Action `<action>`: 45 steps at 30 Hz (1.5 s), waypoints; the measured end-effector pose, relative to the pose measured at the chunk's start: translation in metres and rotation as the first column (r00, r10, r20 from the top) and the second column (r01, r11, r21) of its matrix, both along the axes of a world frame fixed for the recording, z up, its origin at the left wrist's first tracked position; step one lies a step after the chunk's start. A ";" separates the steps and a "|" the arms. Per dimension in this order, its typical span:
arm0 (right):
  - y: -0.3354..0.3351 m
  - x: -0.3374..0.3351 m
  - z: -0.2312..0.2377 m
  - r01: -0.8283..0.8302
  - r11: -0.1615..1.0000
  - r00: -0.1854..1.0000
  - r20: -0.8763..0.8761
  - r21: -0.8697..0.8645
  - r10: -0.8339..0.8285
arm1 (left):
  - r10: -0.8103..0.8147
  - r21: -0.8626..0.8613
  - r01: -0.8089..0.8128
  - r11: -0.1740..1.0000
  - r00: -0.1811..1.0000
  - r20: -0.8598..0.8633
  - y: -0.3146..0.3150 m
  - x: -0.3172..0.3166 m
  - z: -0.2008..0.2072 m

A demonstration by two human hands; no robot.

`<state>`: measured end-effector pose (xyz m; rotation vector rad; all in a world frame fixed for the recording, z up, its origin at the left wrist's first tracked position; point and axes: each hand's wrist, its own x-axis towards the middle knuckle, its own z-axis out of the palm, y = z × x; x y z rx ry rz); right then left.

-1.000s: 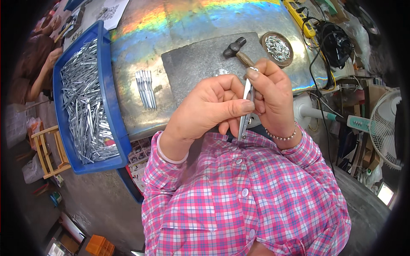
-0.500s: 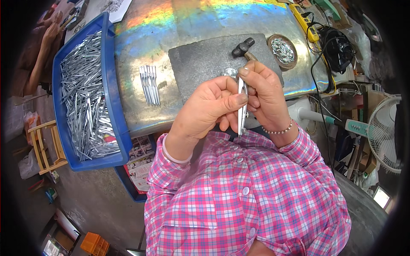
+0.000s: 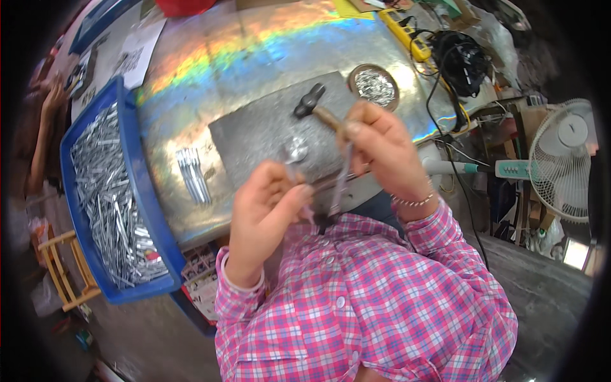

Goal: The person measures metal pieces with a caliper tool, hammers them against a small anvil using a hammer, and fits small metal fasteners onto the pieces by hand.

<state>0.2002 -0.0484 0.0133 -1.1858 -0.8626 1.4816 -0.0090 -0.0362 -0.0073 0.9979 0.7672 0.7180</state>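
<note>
My left hand (image 3: 264,210) pinches a slim shiny metal piece (image 3: 308,213), blurred by motion, in front of the slab. Further right, my right hand (image 3: 382,146) grips the upper end of another slim metal piece (image 3: 340,188) that hangs down toward my shirt. A gap separates the two pieces. Behind my hands lies a dark grey stone slab (image 3: 248,127), with a shiny round spot (image 3: 295,150) on it. On the slab rests a hammer (image 3: 310,102), its wooden handle reaching behind my right hand. Several matching metal pieces (image 3: 193,176) lie side by side left of the slab.
A blue bin (image 3: 137,178) full of slim metal pieces stands at the left. Beyond the slab is a round bowl (image 3: 396,83) of small metal pins. A yellow power strip (image 3: 407,37), black cables and a white fan (image 3: 566,159) occupy the right. Another person's arm (image 3: 43,140) shows far left.
My hands were together on overlapping metal pieces; now they have moved apart, each with one piece. The view has turned, so the table and bin sit differently in it.
</note>
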 end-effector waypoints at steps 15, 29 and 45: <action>0.076 0.207 -0.088 0.011 1.000 0.105 0.994 0.003 -0.004 | 0.453 0.626 -0.079 0.776 0.760 -0.466 -0.011 -0.014 -0.039; -0.009 0.015 -0.038 -0.388 0.887 0.167 0.966 0.250 -0.199 | 0.304 0.259 -0.246 0.934 0.928 -0.214 0.004 0.003 -0.024; -0.013 0.018 -0.031 -0.196 0.962 0.573 0.818 0.188 -0.043 | 0.300 0.423 -0.175 0.889 0.921 -0.249 0.007 0.004 -0.029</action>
